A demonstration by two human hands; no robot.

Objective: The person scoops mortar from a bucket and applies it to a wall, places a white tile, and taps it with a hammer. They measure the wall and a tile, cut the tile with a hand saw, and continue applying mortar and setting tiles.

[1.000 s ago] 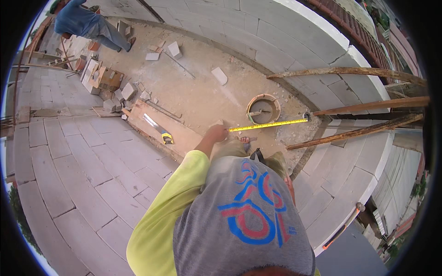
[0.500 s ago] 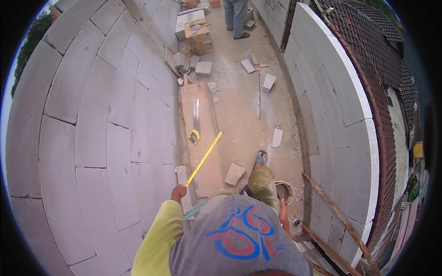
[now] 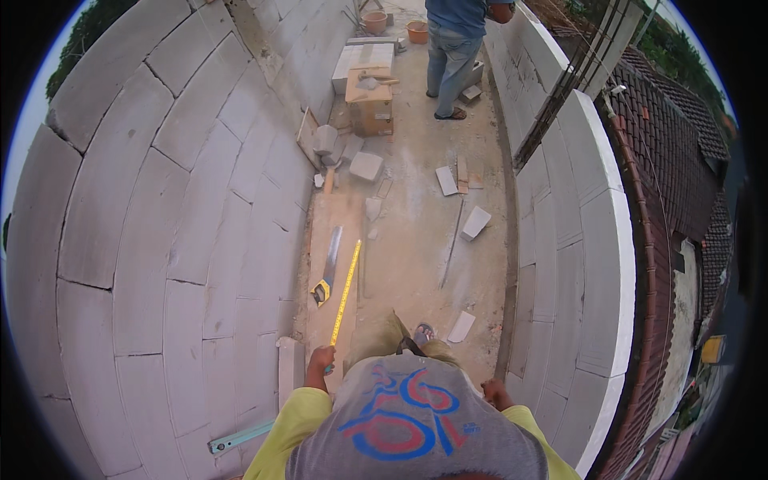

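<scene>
Swinging done: yellow tape measure [image 3: 346,292], crosswise a second ago, now runs straight ahead from left hand [image 3: 322,358], fist clenched around its case; blade tip beside hand saw [image 3: 328,276] on plank [image 3: 332,232]. Right hand [image 3: 496,394] empty, fingers loosely curled, well apart. Measuring along plank appears underway.

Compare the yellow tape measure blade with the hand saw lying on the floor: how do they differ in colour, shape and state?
The tape measure blade is bright yellow and thin; the hand saw has a wide grey blade and a yellow and dark handle. The tape is held out by the left hand; the saw lies untouched on the floor. The tape reaches farther than the saw. Both are long and point the same way, side by side beside the block wall.
</scene>
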